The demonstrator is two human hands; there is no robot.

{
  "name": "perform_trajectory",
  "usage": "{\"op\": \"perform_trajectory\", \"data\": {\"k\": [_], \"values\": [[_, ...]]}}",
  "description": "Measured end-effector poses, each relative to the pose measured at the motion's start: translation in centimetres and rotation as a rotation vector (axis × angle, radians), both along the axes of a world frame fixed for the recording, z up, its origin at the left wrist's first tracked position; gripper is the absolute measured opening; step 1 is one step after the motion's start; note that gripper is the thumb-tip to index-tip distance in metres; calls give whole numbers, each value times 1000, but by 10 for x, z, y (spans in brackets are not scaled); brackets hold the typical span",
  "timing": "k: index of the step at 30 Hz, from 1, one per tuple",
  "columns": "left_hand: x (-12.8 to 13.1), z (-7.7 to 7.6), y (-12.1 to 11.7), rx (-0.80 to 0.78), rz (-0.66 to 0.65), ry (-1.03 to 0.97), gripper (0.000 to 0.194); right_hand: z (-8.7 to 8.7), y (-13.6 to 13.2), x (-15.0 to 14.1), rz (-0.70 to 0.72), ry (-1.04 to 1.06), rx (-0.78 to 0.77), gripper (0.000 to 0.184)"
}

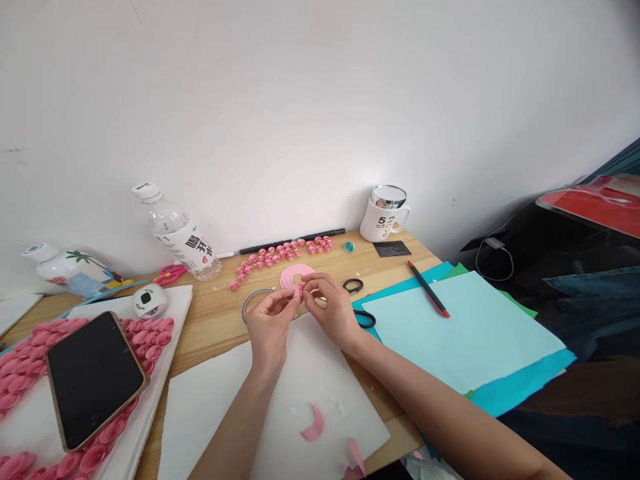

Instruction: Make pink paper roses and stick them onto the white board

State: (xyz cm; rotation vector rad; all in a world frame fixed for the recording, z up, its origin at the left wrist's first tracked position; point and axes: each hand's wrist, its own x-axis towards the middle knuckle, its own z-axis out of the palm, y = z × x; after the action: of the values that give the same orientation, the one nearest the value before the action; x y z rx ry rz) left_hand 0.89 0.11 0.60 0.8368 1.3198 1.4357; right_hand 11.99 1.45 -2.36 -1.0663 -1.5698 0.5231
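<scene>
Pinching a small pink paper piece (299,292) between the fingertips of the left hand (269,330) and those of the right hand (327,308), close together over the far end of a white board (215,413). Apparently caught partway through that piece, too covered by fingers to tell how tightly rolled. Showing just beyond the fingertips, on the wooden desk (210,327), a flat pink paper disc (287,278), partly hidden and seemingly not yet rolled. With a grey ring (244,310) just beside the left hand, and black-handled scissors (367,319) just right of the right hand. Back between the forearms, with a curved pink scrap (315,427) on the board, to all appearances left over from cutting.

Well advanced, judging by small pink rolls (283,253) in loose rows farther beyond both hands, finished-looking, in front of a black marker (290,242). Likewise by larger pink rolls (161,339) well left of the left hand, crowded around a phone (95,380). Impossible to tell how many remain to be made. To the right of the right hand, with pale blue sheets (465,340) under a black-and-red pen (429,290), seemingly unused for now. Farthest out, beyond the right hand, with a white mug (376,222); beyond the left, with a clear bottle (185,241) near the wall
</scene>
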Motion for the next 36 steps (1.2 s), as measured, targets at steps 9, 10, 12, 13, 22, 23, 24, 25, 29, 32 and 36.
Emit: {"op": "perform_trajectory", "data": {"k": [9, 10, 12, 13, 22, 23, 24, 25, 29, 32, 36], "values": [[3, -8, 0, -56, -87, -105, 28, 2, 2, 1, -4, 92, -231, 9], [2, -7, 0, -54, -112, -81, 28, 1, 3, 2, -4, 60, -184, 8], [-1, -3, 1, -50, -163, -8, 30, -2, 6, 5, -7, -38, -41, 9], [-4, -1, 1, -50, -180, 38, 32, -3, 7, 6, -8, -99, 44, 10], [-22, 4, 8, 50, -214, 348, 23, 2, 8, 15, 125, -573, 344, 14], [-23, 5, 8, 49, -221, 356, 20, 3, 8, 15, 128, -592, 350, 14], [-23, 5, 7, 49, -226, 358, 18, 4, 8, 15, 128, -608, 355, 15], [-23, 6, 7, 47, -230, 353, 16, 4, 7, 15, 129, -620, 356, 15], [-22, 6, 7, 4, -247, 265, 16, 3, 7, 15, 143, -634, 355, 15], [-20, 4, 7, -17, -229, 208, 19, 2, 8, 14, 133, -624, 363, 14], [-16, 2, 5, -9, -194, 175, 22, 0, 9, 14, 82, -573, 372, 11]]}}
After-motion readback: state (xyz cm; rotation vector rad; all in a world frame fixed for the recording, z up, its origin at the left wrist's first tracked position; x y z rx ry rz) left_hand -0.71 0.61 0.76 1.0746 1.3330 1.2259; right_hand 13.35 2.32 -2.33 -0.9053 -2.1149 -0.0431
